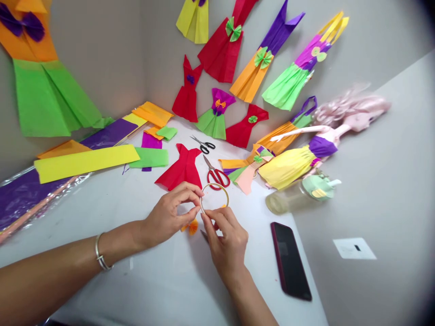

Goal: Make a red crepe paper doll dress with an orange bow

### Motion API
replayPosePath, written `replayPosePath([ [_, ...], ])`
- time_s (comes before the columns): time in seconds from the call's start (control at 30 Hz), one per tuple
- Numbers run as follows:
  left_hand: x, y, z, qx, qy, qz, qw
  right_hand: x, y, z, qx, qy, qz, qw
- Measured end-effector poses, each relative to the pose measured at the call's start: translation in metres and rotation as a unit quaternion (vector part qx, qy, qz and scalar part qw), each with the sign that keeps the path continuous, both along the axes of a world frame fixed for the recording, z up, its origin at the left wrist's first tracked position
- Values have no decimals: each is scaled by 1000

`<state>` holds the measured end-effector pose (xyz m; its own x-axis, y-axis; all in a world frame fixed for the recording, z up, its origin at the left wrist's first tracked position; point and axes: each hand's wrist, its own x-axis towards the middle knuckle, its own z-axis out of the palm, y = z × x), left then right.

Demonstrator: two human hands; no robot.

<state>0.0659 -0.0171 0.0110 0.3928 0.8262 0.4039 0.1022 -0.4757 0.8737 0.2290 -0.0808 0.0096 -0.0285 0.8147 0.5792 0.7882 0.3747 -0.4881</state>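
Note:
Between my hands is a thin, pale-gold ring that looks like a narrow roll of tape (228, 195). My left hand (170, 210) pinches at its left edge with thumb and forefinger. The thumb and forefinger of my right hand (226, 240) grip its lower edge. A dark pointed blade (204, 235) and a bit of red show by my right palm; whether that hand holds them I cannot tell. Below my left fingertips lies an orange paper bow (192, 227). Just beyond my hands are a red paper dress (181, 168) and red-handled scissors (217, 176).
Black-handled scissors (205, 146) lie farther back. Paper strips, including a yellow one (86, 163), cover the left side. A doll (306, 154), a lidded bottle (299, 194) and a phone (291, 260) are at the right. Several paper dresses hang on the wall (163, 50).

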Motion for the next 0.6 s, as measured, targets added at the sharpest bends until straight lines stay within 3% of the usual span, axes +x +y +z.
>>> replayPosePath([
  [0.13, -1, 1, 0, -92, -42, -26, 995, 3, 1, 4, -78, 121, 18, 989],
  [0.33, -3, 6, 4, -224, -150, -87, 959, 8, 6, 14, -192, 273, 10, 943],
  [0.43, -4, 9, 6, -246, -158, -92, 952, 12, 8, 17, -217, 313, 5, 925],
  [0.6, -7, 14, 5, -235, -98, -107, 961, 26, 8, 25, -239, 296, 29, 924],
])
